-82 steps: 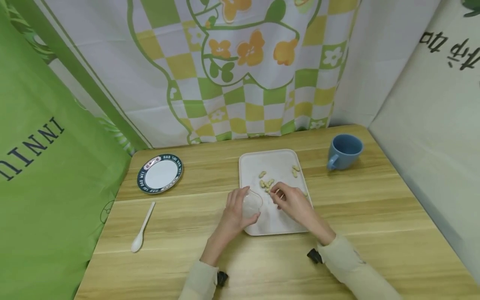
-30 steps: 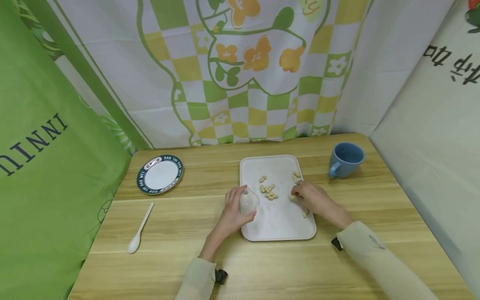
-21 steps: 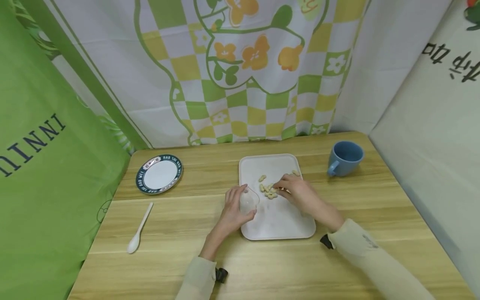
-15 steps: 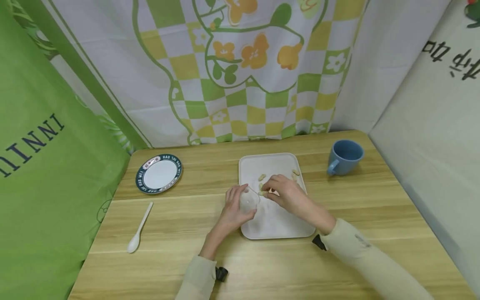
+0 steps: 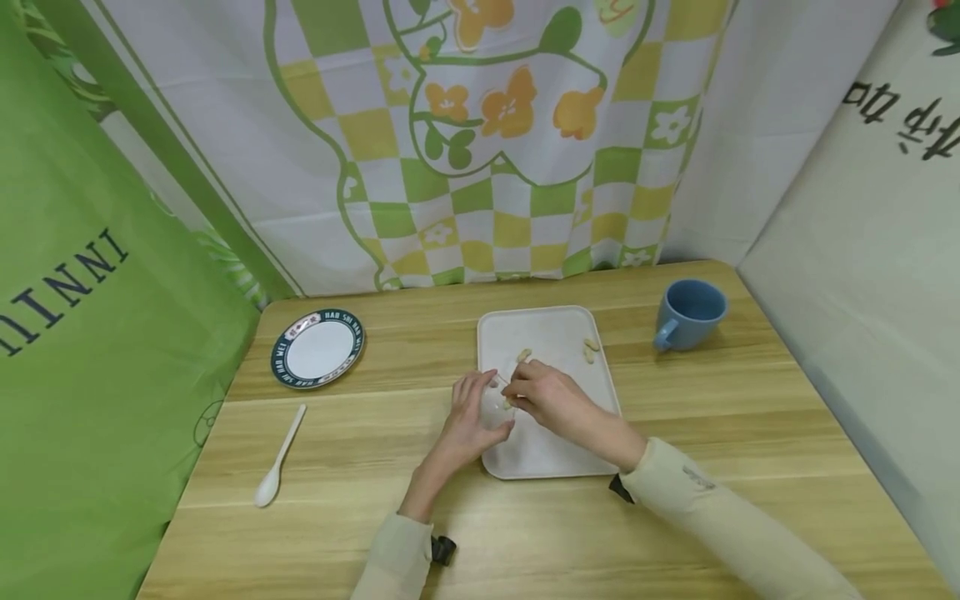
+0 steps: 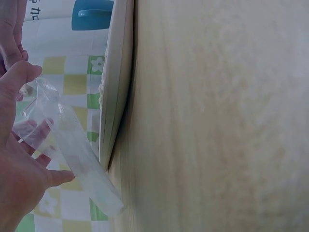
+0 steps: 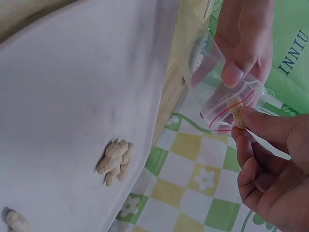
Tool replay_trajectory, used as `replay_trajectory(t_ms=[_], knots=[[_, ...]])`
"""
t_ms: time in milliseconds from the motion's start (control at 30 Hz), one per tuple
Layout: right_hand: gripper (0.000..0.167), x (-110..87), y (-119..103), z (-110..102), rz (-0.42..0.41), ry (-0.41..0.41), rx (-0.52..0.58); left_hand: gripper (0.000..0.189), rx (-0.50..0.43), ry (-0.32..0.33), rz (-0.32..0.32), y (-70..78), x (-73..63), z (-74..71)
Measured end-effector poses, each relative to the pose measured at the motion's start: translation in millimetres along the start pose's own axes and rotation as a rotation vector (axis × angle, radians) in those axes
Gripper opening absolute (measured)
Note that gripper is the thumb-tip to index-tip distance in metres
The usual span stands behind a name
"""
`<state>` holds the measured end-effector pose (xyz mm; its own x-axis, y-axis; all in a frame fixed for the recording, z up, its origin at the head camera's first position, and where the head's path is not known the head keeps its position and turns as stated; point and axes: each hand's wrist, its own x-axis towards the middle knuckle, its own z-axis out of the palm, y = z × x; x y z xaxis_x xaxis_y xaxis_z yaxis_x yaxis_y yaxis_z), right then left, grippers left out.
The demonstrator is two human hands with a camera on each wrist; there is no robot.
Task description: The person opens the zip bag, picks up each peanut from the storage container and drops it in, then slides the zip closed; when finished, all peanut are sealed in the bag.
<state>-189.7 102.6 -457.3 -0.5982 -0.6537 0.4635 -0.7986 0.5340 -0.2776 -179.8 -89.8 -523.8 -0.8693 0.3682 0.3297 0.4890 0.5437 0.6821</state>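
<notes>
My left hand (image 5: 468, 421) holds a clear zip-lock bag (image 7: 212, 92) with a red seal line, its mouth spread toward the right. Between thumb and fingertips my right hand (image 5: 555, 404) pinches a peanut in its shell (image 7: 236, 108), right at the bag's mouth and partly behind the clear film. In the left wrist view the bag (image 6: 79, 154) hangs down from the left hand beside the tray's edge. On the white tray (image 5: 540, 454) lies a small cluster of peanuts (image 7: 116, 162), mostly hidden by the right hand in the head view. More peanuts (image 5: 589, 354) lie near the tray's right edge.
A blue mug (image 5: 690, 315) stands at the back right of the wooden table (image 5: 720, 417). To the left are a plate with a dark patterned rim (image 5: 318, 348) and a white spoon (image 5: 281, 458). Fabric curtains (image 5: 480, 225) rise behind the table and at both sides.
From the tray's right side my right hand has moved left with a peanut, past the cluster, to the bag's mouth. The left hand and bag have stayed almost in place.
</notes>
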Motion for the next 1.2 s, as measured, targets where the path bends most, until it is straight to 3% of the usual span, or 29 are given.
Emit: replay_trajectory(t_ms=[233, 333, 400, 500, 633, 700, 800, 967, 1200], knots=[[0.026, -4.9, 4, -7, 0.03, 0.018, -0.02, 0.074, 0.008, 0.023, 0.015, 0.1, 1.6, 1.3], [0.024, -9.7, 13, -18, 0.065, 0.059, -0.024, 0.075, 0.012, 0.044, 0.016, -0.9, 1.7, 1.1], [0.022, -13.9, 23, -25, 0.112, 0.044, -0.028, 0.075, 0.004, 0.058, 0.014, -1.0, 2.5, 0.3], [0.02, -24.3, 38, -37, 0.24, -0.083, -0.031, 0.075, -0.009, 0.067, 0.008, -0.1, 3.3, -1.7], [0.018, -43.0, 51, -46, 0.458, -0.361, -0.034, 0.075, -0.027, 0.067, 0.005, 1.0, 3.2, -3.1], [0.018, -52.1, 54, -46, 0.514, -0.466, -0.042, 0.074, -0.03, 0.067, 0.004, 0.9, 2.1, -2.7], [0.019, -61.8, 57, -42, 0.498, -0.522, -0.054, 0.074, -0.031, 0.065, -0.008, 1.1, 1.5, -2.8], [0.019, -73.5, 58, -34, 0.389, -0.468, -0.082, 0.074, -0.043, 0.063, -0.02, 1.4, 1.1, -2.1], [0.018, -76.0, 59, -32, 0.429, -0.475, -0.053, 0.074, -0.041, 0.067, -0.026, 0.8, 2.0, -0.1]])
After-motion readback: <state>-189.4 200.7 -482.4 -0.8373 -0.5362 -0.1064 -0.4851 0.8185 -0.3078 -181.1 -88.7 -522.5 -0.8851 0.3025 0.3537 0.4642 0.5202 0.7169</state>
